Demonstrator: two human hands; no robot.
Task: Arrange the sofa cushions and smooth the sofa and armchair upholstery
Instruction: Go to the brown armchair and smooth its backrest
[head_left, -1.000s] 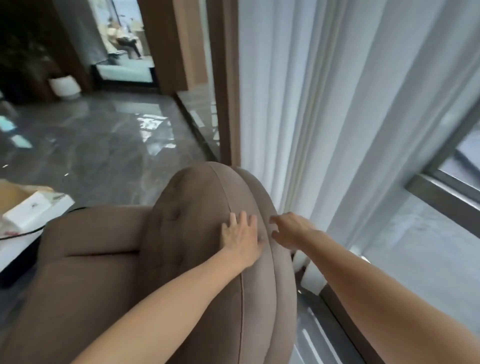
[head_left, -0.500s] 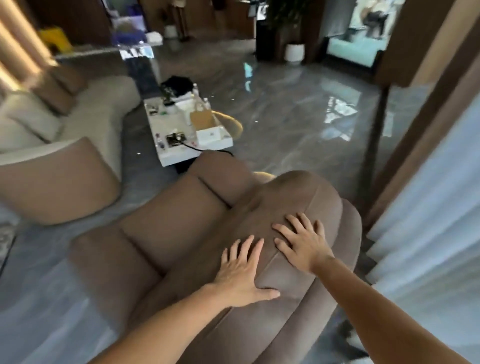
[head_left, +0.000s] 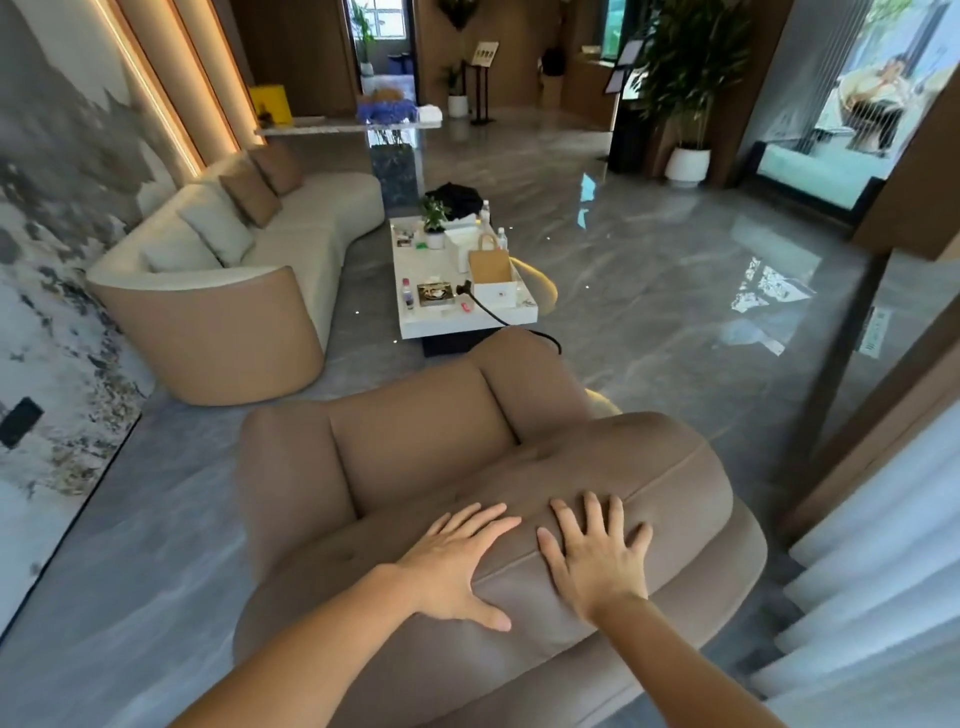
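Currently both hands lie flat on the padded top of the backrest of the brown fabric armchair (head_left: 431, 452), seen from behind and above. Left hand (head_left: 457, 561): palm down, fingers spread and pointing up-right over the backrest's front slope, thumb splayed toward the rear edge; it grips nothing. Right hand (head_left: 597, 556): palm down just beside the left, fingers fanned wide and pointing toward the far side, thumb out to the right; likewise holding nothing. The two hands are close but not touching. A piped seam runs along the backrest past the right hand's fingertips.

Armchair position: lower centre of view, seat facing away toward the white rectangular low coffee table (head_left: 457, 317), which stands just beyond the chair's right armrest. Table carries clutter: a brown paper bag (head_left: 489, 265), a small potted plant (head_left: 434, 221), bottles, a white box, a black cable trailing off its near edge.

Left of the table: curved cream sofa with tan leather end panel (head_left: 218, 322), set against the marble-patterned wall. On its seat, along the back, two cream cushions (head_left: 218, 231) nearer and two tan cushions (head_left: 252, 189) farther, leaning upright in a row.

Floor: glossy grey stone. White sheer curtains (head_left: 872, 597) hang at lower right.
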